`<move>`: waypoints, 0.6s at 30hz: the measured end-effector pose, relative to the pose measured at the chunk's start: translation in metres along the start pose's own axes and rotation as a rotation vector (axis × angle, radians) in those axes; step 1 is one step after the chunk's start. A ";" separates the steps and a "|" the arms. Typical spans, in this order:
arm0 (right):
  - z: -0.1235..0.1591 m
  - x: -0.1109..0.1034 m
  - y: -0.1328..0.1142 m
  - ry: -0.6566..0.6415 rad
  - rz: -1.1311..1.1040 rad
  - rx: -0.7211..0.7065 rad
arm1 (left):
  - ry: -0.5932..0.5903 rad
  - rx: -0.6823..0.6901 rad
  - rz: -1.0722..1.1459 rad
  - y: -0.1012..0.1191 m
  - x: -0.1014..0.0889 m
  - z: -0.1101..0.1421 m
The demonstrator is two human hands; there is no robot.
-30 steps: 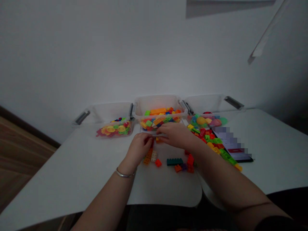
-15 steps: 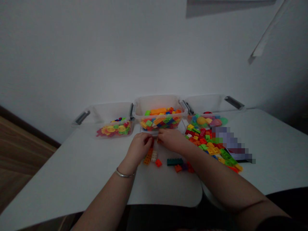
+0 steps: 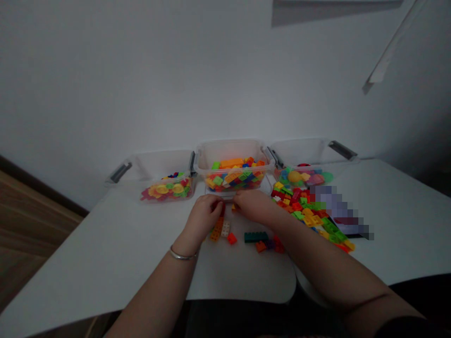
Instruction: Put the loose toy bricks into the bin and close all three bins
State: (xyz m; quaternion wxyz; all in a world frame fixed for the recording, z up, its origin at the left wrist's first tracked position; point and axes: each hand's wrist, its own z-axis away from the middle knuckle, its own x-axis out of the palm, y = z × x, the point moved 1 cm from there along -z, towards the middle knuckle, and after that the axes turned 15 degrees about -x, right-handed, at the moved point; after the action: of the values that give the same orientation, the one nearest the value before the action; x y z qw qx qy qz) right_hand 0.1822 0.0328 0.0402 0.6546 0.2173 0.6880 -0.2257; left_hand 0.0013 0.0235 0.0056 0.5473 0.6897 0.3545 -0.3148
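From the head view, the left hand (image 3: 203,218) and right hand (image 3: 252,206) meet above the desk (image 3: 105,239), just in front of a clear bin (image 3: 232,151). Both are curled, fingertips at small red and orange bricks (image 3: 222,208), though how firm the hold is cannot be told. A loose pile (image 3: 303,206) lies beside the right forearm (image 3: 317,249), which could scatter it if swung sideways.

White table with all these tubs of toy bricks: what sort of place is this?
Probably a room in a home or a playroom, though I can't be sure. A white table holds clear plastic tubs of toys and loose toy bricks, with a wood floor beside it.
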 end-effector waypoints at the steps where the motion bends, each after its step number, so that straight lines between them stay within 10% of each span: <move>1: 0.000 0.000 0.000 -0.007 -0.017 0.005 | 0.000 0.002 -0.001 0.000 0.000 0.000; 11: 0.004 -0.008 0.003 -0.056 -0.038 0.033 | -0.012 0.011 -0.002 -0.001 0.001 -0.002; 18: 0.023 -0.047 0.021 0.444 -0.116 -0.008 | -0.016 0.012 0.015 -0.001 0.001 -0.001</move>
State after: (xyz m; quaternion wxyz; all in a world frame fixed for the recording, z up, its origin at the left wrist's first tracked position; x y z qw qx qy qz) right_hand 0.2154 0.0359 0.0857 0.4739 0.2192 0.8273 -0.2071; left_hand 0.0012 0.0247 0.0047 0.5481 0.6931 0.3432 -0.3184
